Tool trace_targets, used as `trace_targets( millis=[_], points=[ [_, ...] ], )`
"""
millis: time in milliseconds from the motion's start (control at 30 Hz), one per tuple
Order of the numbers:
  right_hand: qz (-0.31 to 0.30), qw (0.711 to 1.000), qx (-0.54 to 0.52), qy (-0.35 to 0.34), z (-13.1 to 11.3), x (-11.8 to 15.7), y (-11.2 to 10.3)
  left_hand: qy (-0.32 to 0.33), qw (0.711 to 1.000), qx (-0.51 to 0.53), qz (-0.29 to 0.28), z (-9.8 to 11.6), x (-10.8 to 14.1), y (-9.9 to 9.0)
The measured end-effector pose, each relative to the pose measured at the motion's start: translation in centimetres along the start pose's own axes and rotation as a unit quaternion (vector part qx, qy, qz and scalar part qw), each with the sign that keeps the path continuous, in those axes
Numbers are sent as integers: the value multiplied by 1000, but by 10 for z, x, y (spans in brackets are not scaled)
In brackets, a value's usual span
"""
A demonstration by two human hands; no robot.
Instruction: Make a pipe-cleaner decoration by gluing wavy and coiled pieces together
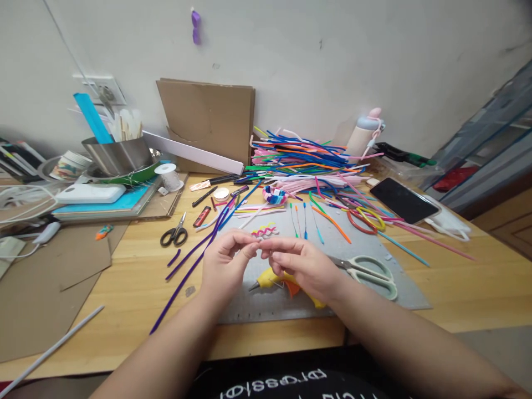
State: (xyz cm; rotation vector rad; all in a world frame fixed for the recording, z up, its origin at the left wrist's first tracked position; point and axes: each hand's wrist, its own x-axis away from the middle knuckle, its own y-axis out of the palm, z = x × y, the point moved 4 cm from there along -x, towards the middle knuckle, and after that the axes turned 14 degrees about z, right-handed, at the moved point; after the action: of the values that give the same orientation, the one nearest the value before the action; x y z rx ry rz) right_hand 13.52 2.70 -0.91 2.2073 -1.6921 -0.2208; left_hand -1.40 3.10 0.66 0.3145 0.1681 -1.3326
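Observation:
My left hand [226, 266] and my right hand [307, 265] meet at the fingertips above the grey mat [249, 305]. Both are closed in a pinch; whatever lies between the fingers is too small to make out. Just behind the fingertips show curly pink, yellow and grey twisted pieces [266, 230], partly hidden. Under my right hand lies a yellow glue gun [266, 278], its nozzle pointing left and its body partly covered. Large pale green scissors [374, 271] rest to the right of that hand. Several thin sticks with coloured ends [305, 220] stand out on the mat behind.
A heap of coloured pipe cleaners [303, 160] fills the back. Purple strips [183, 277] and small black scissors [174, 235] lie left. A phone [403, 199] and a bottle [363, 133] are at right. Cardboard [208, 122] leans on the wall, beside a metal bowl [118, 158].

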Motion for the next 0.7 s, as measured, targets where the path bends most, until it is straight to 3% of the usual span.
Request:
trace_targets(
  millis=[67, 167, 400, 567, 700],
  points=[
    [-27, 998, -52, 38, 2, -1, 1, 17, 1000, -11, 5, 1, 1, -1],
    [-42, 993, -86, 73, 3, -2, 1, -15, 1000, -4, -1, -3, 1, -1],
    [-44, 989, -113, 87, 0, -2, 1, -67, 997, 8, -38, -10, -2, 5],
    [5, 999, -46, 22, -2, -3, 2, -91, 982, 95, -134, -2, 6, 13],
    [23, 999, 16, -43, -2, -4, 1, -134, 964, 145, -176, -4, 9, 15]
  ],
)
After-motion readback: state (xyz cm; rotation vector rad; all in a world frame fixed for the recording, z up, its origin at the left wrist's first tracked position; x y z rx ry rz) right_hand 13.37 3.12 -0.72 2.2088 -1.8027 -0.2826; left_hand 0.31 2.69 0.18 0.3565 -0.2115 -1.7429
